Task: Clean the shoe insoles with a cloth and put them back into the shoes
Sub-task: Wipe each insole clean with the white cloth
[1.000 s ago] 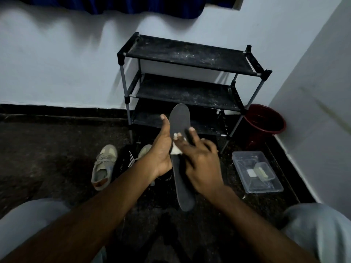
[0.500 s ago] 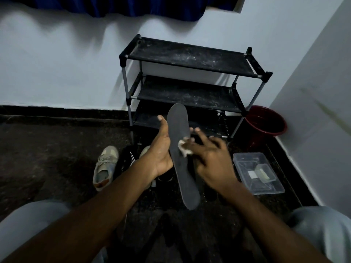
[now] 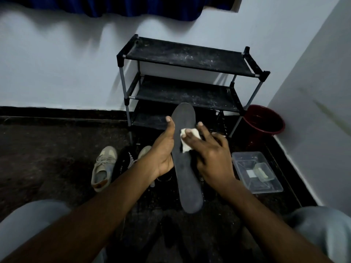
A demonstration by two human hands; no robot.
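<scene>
Pressing right hand [image 3: 212,154]: centre of frame, fingers spread and straight, flattening white cloth [image 3: 185,146] against upper half of insole
Left hand [image 3: 163,149]: gripping insole by its left edge, thumb lying up along the face, fingers hidden behind
Insole [image 3: 187,177]: dark grey, held in the air at centre of frame, toe end up, heel end down
Shoes: beige shoe [image 3: 103,166] on floor left of centre, black shoe [image 3: 124,158] just beside it, second beige shoe [image 3: 144,149] partly hidden behind left wrist
Shoe rack [image 3: 186,57]: black, three shelves, upper centre, against white wall
Clear plastic box [image 3: 245,158]: on floor at right, small items inside
Red bucket [image 3: 264,120]: right of rack, in the corner
</scene>
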